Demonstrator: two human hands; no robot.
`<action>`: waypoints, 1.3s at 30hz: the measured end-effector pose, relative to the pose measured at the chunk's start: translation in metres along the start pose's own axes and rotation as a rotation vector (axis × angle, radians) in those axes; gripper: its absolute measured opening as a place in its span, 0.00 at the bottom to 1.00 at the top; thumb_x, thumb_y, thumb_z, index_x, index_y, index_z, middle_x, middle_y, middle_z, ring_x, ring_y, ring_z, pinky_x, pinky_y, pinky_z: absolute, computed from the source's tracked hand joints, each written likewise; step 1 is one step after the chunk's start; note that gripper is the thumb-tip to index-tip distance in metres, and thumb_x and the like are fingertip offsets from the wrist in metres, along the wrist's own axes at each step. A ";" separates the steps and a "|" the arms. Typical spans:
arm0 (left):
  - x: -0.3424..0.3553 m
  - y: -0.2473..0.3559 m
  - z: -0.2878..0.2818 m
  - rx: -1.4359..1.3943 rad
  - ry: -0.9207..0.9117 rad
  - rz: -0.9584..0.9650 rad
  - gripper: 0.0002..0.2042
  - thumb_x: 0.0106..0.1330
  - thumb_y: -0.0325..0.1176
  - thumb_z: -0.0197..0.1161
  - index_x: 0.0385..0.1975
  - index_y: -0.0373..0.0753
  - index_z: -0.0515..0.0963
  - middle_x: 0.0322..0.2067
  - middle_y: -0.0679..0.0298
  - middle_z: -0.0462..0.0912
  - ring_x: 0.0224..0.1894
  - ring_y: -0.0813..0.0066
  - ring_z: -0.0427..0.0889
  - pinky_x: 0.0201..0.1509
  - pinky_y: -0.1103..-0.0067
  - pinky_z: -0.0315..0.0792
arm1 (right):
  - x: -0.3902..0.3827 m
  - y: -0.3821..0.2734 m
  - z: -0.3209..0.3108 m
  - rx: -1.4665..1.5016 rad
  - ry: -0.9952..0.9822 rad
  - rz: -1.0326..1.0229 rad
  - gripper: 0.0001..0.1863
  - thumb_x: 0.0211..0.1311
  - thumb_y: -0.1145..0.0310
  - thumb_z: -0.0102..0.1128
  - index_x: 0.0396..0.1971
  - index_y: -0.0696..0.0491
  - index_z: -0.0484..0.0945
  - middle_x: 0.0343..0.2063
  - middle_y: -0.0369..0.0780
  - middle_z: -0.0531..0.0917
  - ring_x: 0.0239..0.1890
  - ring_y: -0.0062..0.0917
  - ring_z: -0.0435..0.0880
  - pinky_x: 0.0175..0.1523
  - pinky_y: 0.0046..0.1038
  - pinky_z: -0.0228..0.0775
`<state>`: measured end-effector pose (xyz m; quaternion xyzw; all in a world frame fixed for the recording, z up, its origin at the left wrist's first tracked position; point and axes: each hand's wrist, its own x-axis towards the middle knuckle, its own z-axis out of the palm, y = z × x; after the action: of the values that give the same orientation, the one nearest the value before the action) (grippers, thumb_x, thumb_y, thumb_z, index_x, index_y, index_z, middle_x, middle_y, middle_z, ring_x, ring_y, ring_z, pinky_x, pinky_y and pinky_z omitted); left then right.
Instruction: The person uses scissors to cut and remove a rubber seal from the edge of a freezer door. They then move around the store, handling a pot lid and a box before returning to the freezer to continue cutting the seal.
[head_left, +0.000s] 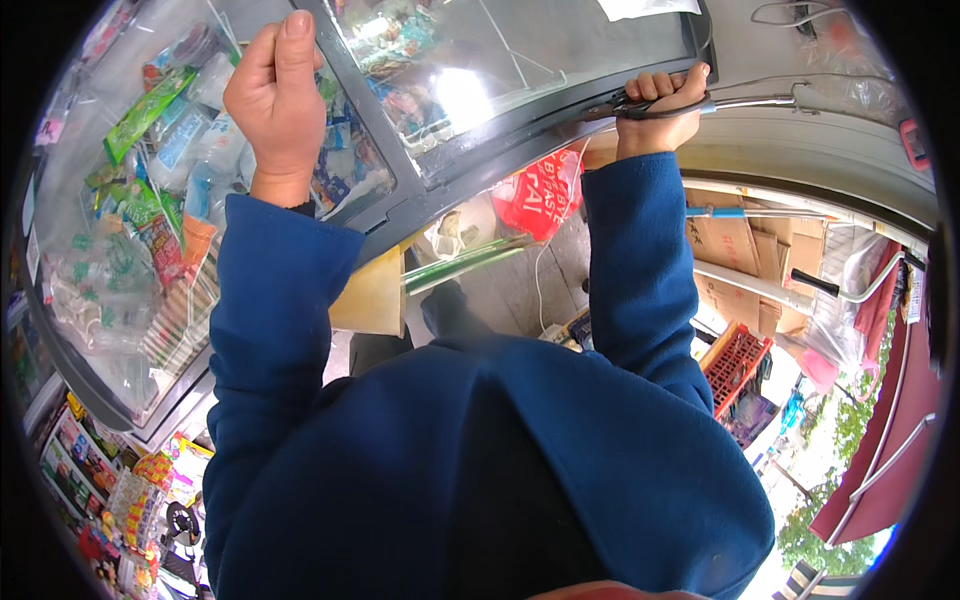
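Note:
Both my arms, in blue sleeves, reach over a chest freezer with a grey frame and see-through glass panels. Above the left part of the glass is my left hand, its fingers curled in and its thumb laid along them; whatever they hold, if anything, is hidden. At the freezer's right front edge my right hand is closed round the dark handles of a pair of scissors. Their blades point left along the frame. Through the glass show colourful packets and clear plastic bags.
A red plastic bag hangs below the freezer's front edge, by a thin white cable. To the right are flattened cardboard boxes, a red crate and a metal hook rod. Shelves of bright packaged goods stand lower left.

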<state>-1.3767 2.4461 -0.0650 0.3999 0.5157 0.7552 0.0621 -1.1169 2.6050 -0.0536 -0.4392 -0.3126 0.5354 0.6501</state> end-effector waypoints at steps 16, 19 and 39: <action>0.003 0.003 0.001 0.038 0.015 -0.131 0.18 0.69 0.37 0.53 0.15 0.38 0.66 0.15 0.73 0.63 0.20 0.86 0.58 0.23 0.85 0.52 | -0.005 0.001 0.008 -0.065 0.092 0.004 0.23 0.65 0.49 0.47 0.19 0.48 0.55 0.11 0.31 0.53 0.11 0.20 0.54 0.16 0.26 0.49; 0.004 0.003 0.001 0.035 0.016 -0.134 0.18 0.68 0.37 0.54 0.15 0.38 0.67 0.16 0.73 0.64 0.20 0.87 0.58 0.23 0.85 0.52 | -0.007 -0.003 0.008 -0.054 0.022 -0.081 0.22 0.63 0.53 0.47 0.16 0.45 0.51 0.10 0.29 0.50 0.11 0.18 0.50 0.18 0.24 0.49; -0.003 -0.011 0.001 0.005 0.056 -0.333 0.16 0.69 0.41 0.53 0.19 0.42 0.70 0.13 0.76 0.65 0.16 0.90 0.61 0.19 0.88 0.53 | -0.007 0.004 0.003 -0.050 -0.051 -0.139 0.22 0.63 0.50 0.46 0.17 0.47 0.53 0.12 0.30 0.54 0.13 0.18 0.54 0.19 0.24 0.50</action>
<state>-1.3779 2.4502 -0.0760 0.2880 0.5782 0.7440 0.1713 -1.1224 2.5992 -0.0557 -0.4190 -0.3721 0.4921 0.6662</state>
